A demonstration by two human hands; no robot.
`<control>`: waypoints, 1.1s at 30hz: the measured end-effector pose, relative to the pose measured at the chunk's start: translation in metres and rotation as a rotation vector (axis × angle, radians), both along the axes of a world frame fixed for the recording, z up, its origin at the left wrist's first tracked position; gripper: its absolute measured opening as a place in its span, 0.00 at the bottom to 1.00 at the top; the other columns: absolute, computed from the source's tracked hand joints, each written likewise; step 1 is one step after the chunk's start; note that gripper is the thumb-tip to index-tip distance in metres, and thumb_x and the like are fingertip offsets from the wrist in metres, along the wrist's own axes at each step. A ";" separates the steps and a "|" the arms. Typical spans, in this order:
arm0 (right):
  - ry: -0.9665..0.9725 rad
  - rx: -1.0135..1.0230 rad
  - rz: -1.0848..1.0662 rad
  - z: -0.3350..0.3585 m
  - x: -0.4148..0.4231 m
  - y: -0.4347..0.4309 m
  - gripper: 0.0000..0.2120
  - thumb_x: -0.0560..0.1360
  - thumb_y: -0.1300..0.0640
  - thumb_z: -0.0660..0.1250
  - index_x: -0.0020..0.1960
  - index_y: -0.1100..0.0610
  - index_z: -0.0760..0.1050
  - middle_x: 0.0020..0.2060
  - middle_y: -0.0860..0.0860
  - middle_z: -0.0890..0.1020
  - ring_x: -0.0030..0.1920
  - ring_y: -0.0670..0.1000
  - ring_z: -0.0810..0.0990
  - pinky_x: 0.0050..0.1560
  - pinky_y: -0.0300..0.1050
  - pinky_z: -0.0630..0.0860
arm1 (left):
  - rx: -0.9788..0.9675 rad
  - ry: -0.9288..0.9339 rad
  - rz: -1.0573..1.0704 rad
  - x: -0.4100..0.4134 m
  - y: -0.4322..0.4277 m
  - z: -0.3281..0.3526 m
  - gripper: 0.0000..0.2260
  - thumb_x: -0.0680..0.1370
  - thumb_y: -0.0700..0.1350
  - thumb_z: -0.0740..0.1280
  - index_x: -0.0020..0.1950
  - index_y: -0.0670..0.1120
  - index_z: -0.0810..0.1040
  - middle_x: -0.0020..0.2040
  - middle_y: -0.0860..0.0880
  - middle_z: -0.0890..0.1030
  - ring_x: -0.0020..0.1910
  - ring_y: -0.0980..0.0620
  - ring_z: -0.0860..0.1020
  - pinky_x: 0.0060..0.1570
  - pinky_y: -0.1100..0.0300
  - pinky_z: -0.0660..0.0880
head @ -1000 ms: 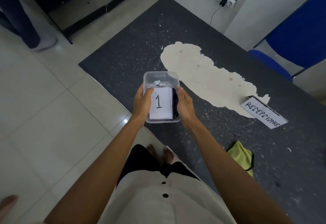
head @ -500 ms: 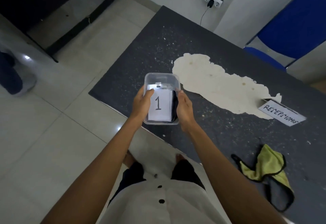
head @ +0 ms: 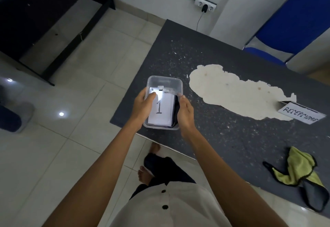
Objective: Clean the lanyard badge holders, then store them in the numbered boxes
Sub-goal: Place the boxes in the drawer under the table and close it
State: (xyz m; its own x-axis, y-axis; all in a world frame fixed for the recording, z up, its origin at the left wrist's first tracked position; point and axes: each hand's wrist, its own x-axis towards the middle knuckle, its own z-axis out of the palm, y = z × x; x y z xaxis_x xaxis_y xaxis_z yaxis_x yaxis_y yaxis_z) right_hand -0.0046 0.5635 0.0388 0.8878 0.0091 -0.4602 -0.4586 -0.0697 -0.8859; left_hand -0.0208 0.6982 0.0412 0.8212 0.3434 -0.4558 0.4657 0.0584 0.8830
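Tiled floor filled the left half of the frame. A dark grey table ran from the centre to the right edge, speckled with white flecks. A black desk sat in the upper left, and a blue chair stood in the upper right, behind the table. A large pale worn patch spread across the tabletop right of centre.

Noted both bare arms reaching up from the bottom of the frame to a clear plastic box at frame centre, over the table's near left corner. I could not tell whether the box rested on the table or was held just above it.

The left hand gripped the box's left wall, with the thumb hooked over the rim onto a white sheet marked "1". The right hand cupped the right wall, fingers curled against it. A black strap lay along the sheet's right side inside the box. Small pale pieces near the far end were too blurred to identify. Glare hid the sheet's top corner, so I could not tell whether a lid was on.

A yellow-green cloth lay crumpled on the table at lower right, well apart from the box. A folded sign reading "RESEPSIONIS" stood at the right end of the patch. A wall socket with a plug in it was at top centre.
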 end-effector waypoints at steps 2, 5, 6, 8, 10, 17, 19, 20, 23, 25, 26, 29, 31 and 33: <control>-0.033 -0.004 -0.005 -0.002 0.010 0.015 0.16 0.83 0.50 0.52 0.50 0.56 0.75 0.44 0.51 0.78 0.45 0.47 0.76 0.46 0.37 0.74 | 0.009 -0.028 -0.008 0.013 0.016 0.001 0.05 0.79 0.47 0.62 0.51 0.56 0.75 0.46 0.50 0.80 0.43 0.52 0.79 0.37 0.61 0.76; -0.026 -0.010 -0.017 -0.006 0.030 0.035 0.16 0.82 0.49 0.53 0.50 0.56 0.75 0.45 0.51 0.79 0.46 0.47 0.77 0.47 0.39 0.74 | 0.045 -0.058 0.007 0.032 0.038 0.002 0.06 0.79 0.46 0.63 0.50 0.57 0.75 0.44 0.53 0.81 0.42 0.54 0.79 0.39 0.61 0.76; -0.026 -0.011 -0.018 -0.006 0.037 0.042 0.16 0.82 0.48 0.53 0.51 0.56 0.75 0.45 0.51 0.79 0.47 0.47 0.77 0.48 0.40 0.74 | 0.056 -0.055 0.004 0.039 0.045 0.002 0.06 0.79 0.46 0.63 0.51 0.57 0.75 0.45 0.53 0.81 0.43 0.53 0.80 0.41 0.60 0.77; -0.019 -0.008 -0.020 -0.007 0.047 0.058 0.16 0.82 0.48 0.53 0.52 0.55 0.76 0.48 0.52 0.81 0.49 0.48 0.78 0.50 0.41 0.75 | 0.072 -0.035 -0.007 0.052 0.062 -0.002 0.06 0.79 0.48 0.64 0.54 0.57 0.75 0.48 0.51 0.82 0.46 0.51 0.81 0.45 0.55 0.79; -0.010 -0.006 -0.025 -0.007 0.058 0.072 0.16 0.82 0.48 0.53 0.53 0.53 0.77 0.51 0.53 0.82 0.52 0.50 0.79 0.53 0.43 0.75 | 0.086 -0.026 0.008 0.063 0.076 -0.006 0.09 0.78 0.49 0.64 0.57 0.55 0.76 0.51 0.50 0.82 0.48 0.50 0.82 0.47 0.53 0.80; -0.029 0.014 -0.093 0.000 0.091 0.118 0.15 0.83 0.50 0.53 0.48 0.52 0.77 0.45 0.49 0.80 0.47 0.47 0.78 0.50 0.40 0.75 | 0.071 -0.011 0.010 0.100 0.119 -0.004 0.10 0.78 0.48 0.64 0.58 0.53 0.76 0.50 0.49 0.82 0.46 0.51 0.82 0.44 0.55 0.80; -0.033 0.015 -0.119 0.001 0.099 0.133 0.16 0.82 0.50 0.53 0.49 0.55 0.77 0.44 0.50 0.80 0.46 0.47 0.78 0.51 0.43 0.76 | 0.049 -0.002 -0.025 0.112 0.135 -0.004 0.09 0.78 0.48 0.64 0.57 0.54 0.76 0.49 0.49 0.82 0.45 0.50 0.81 0.40 0.59 0.79; -0.030 0.011 -0.132 0.000 0.104 0.141 0.16 0.82 0.50 0.54 0.49 0.56 0.77 0.44 0.50 0.80 0.46 0.48 0.78 0.52 0.45 0.76 | 0.047 -0.002 -0.050 0.118 0.144 -0.004 0.09 0.78 0.48 0.64 0.58 0.53 0.76 0.49 0.48 0.82 0.45 0.50 0.81 0.39 0.60 0.78; -0.009 0.017 -0.212 -0.001 0.118 0.172 0.16 0.82 0.50 0.53 0.50 0.56 0.77 0.46 0.51 0.81 0.48 0.49 0.79 0.53 0.45 0.76 | 0.047 -0.005 -0.116 0.139 0.177 -0.007 0.16 0.76 0.50 0.63 0.63 0.51 0.76 0.51 0.48 0.82 0.47 0.48 0.82 0.42 0.57 0.79; -0.029 0.022 -0.253 0.000 0.127 0.199 0.17 0.82 0.51 0.54 0.49 0.59 0.77 0.43 0.53 0.80 0.44 0.49 0.78 0.51 0.46 0.76 | 0.042 -0.011 -0.166 0.153 0.202 -0.007 0.16 0.75 0.51 0.63 0.62 0.52 0.76 0.50 0.47 0.82 0.48 0.47 0.82 0.45 0.53 0.81; -0.037 0.021 -0.292 -0.001 0.131 0.213 0.17 0.82 0.51 0.54 0.47 0.60 0.76 0.42 0.53 0.79 0.43 0.49 0.77 0.49 0.47 0.76 | 0.040 -0.006 -0.195 0.160 0.215 -0.006 0.17 0.74 0.52 0.63 0.62 0.52 0.76 0.51 0.47 0.82 0.48 0.47 0.82 0.46 0.52 0.81; -0.043 0.040 -0.415 0.000 0.141 0.257 0.17 0.82 0.52 0.55 0.46 0.60 0.77 0.40 0.54 0.79 0.41 0.50 0.76 0.45 0.47 0.75 | 0.026 -0.003 -0.250 0.181 0.255 -0.002 0.23 0.71 0.54 0.63 0.65 0.51 0.75 0.53 0.48 0.82 0.48 0.49 0.82 0.46 0.53 0.81; -0.031 0.051 -0.479 0.003 0.147 0.281 0.16 0.82 0.52 0.56 0.45 0.59 0.77 0.41 0.54 0.78 0.41 0.49 0.76 0.44 0.46 0.75 | 0.028 -0.009 -0.296 0.196 0.276 0.000 0.20 0.74 0.52 0.63 0.65 0.50 0.75 0.52 0.51 0.82 0.48 0.52 0.81 0.42 0.60 0.78; -0.028 0.054 -0.513 0.005 0.154 0.301 0.16 0.82 0.52 0.56 0.45 0.60 0.77 0.41 0.54 0.78 0.41 0.48 0.76 0.44 0.44 0.75 | 0.023 -0.024 -0.327 0.210 0.296 0.001 0.16 0.77 0.49 0.63 0.64 0.50 0.75 0.50 0.53 0.82 0.46 0.56 0.81 0.39 0.66 0.74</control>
State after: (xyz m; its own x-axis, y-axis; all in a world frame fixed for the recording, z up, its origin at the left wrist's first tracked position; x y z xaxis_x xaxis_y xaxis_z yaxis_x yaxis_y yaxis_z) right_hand 0.1495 0.8641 0.0436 0.7961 -0.4081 -0.4468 -0.3976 0.2038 -0.8946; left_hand 0.1889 0.9937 0.0418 0.9002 0.0693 -0.4299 0.4353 -0.1111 0.8934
